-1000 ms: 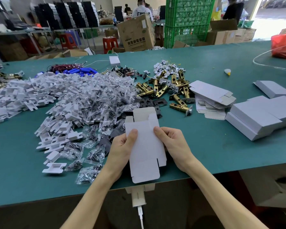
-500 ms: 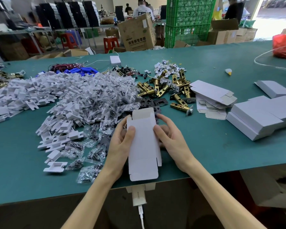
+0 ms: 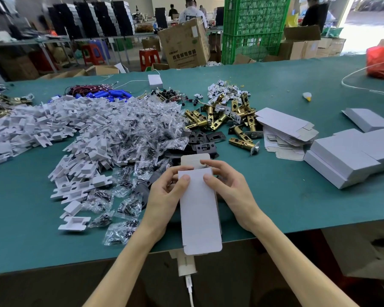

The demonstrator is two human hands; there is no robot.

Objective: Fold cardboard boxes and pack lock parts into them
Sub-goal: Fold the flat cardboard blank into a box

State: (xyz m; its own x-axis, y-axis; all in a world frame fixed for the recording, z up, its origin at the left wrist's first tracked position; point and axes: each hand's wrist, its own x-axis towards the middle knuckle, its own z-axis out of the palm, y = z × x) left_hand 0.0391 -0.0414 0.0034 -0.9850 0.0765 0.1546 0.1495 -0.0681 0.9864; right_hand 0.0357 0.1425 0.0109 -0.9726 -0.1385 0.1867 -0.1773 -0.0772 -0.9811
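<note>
A white cardboard box (image 3: 198,209), squared into a long sleeve, is held above the table's front edge. My left hand (image 3: 164,193) grips its left side, thumb on top. My right hand (image 3: 228,189) grips the right side, its fingers curled over the far open end by the raised flap. Brass latch bolts (image 3: 226,120) lie in a heap beyond, with black strike plates (image 3: 205,142) just past the box. Small bags of screws (image 3: 131,138) and white plastic inserts (image 3: 60,129) spread to the left.
A stack of flat white box blanks (image 3: 286,134) lies to the right, next to folded white boxes (image 3: 350,156). Blue parts and wires (image 3: 106,94) sit at the back. A red bag (image 3: 381,60) is at the far right. The green table (image 3: 297,196) has bare cloth right of my hands.
The flat blank has been pushed open into a narrow sleeve. Both hands slid toward its far end, and my right fingers now curl over the open end.
</note>
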